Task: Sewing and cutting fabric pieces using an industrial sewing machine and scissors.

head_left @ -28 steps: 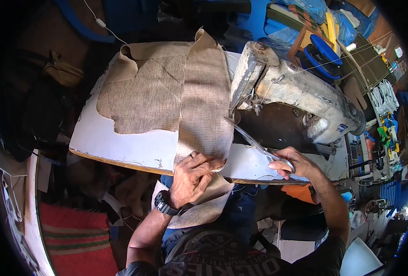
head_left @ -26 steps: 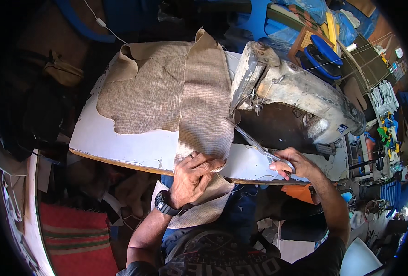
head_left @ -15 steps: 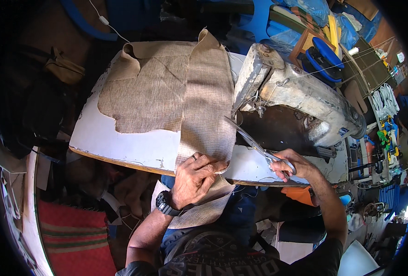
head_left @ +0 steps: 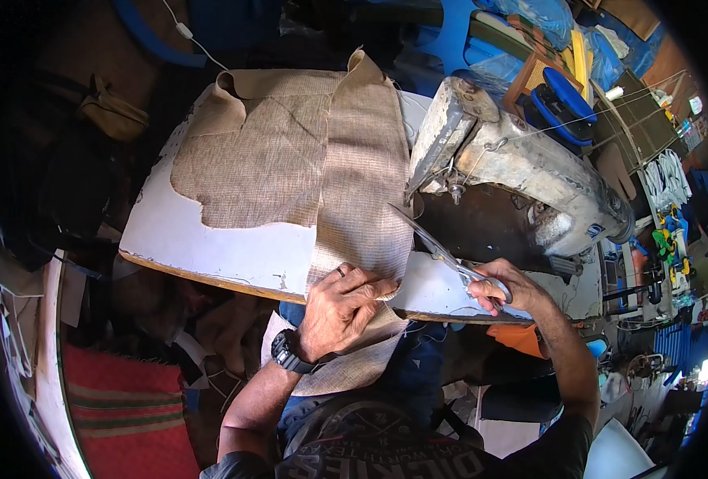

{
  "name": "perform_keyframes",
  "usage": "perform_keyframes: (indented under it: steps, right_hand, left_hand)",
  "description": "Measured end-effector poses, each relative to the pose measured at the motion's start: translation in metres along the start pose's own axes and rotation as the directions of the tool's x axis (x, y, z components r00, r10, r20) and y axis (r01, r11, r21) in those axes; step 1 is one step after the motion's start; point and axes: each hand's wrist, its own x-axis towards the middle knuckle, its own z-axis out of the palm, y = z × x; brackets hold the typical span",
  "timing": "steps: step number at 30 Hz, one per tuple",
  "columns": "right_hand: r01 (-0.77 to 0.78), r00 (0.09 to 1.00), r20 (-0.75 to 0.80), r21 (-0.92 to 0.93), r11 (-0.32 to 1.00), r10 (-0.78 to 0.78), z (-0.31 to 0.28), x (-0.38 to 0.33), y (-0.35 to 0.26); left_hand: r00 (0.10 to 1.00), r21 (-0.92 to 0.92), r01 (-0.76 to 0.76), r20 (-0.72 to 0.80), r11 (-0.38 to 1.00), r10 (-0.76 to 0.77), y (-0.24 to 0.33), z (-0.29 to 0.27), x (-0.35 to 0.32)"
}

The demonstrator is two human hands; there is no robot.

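A piece of coarse beige-brown woven fabric (head_left: 258, 160) lies over the white table, with a long strip of it (head_left: 362, 160) running down to the front edge and hanging over my lap. My left hand (head_left: 344, 311) grips that strip at the table's edge, fingers bent over the cloth and thumb side toward the right. In my right hand (head_left: 504, 286) is a pair of metal scissors (head_left: 442, 249), fingers through the handles. The blades point up and left, their tip over or beside the strip's right side; whether they touch it I cannot tell.
An old, worn sewing machine (head_left: 521, 156) stands on the right of the white table (head_left: 210, 251), its needle end close to the fabric. A blue-rimmed object (head_left: 563, 104) is behind it. On the floor at lower left lies a red striped cloth (head_left: 130, 415).
Both hands, the scissors and the fabric keep nearly the same places. The whole view has shifted very slightly.
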Motion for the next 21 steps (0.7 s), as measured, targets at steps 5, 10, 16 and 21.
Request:
perform_keyframes:
  steps: [5,10,16,21]
  right_hand:
    - [0.029,0.998,0.057,0.005,1.000,-0.029,-0.002,-0.004,-0.002]
    - [0.010,0.999,0.037,0.022,1.000,-0.011,0.003,-0.004,0.002]
    - [-0.010,0.999,0.043,-0.004,1.000,0.010,0.005,-0.009,0.002]
    - [0.022,0.996,0.088,0.084,0.996,-0.030,0.007,-0.014,-0.003]
  left_hand:
    - [1.000,0.005,0.018,-0.003,1.000,-0.018,0.002,-0.001,0.000]
    - [0.999,0.025,0.031,0.022,0.999,-0.032,0.003,-0.002,0.000]
    - [1.000,-0.014,0.028,0.001,1.000,-0.028,0.001,-0.001,-0.001]
    - [1.000,0.004,0.007,0.005,1.000,-0.007,0.002,-0.001,0.000]
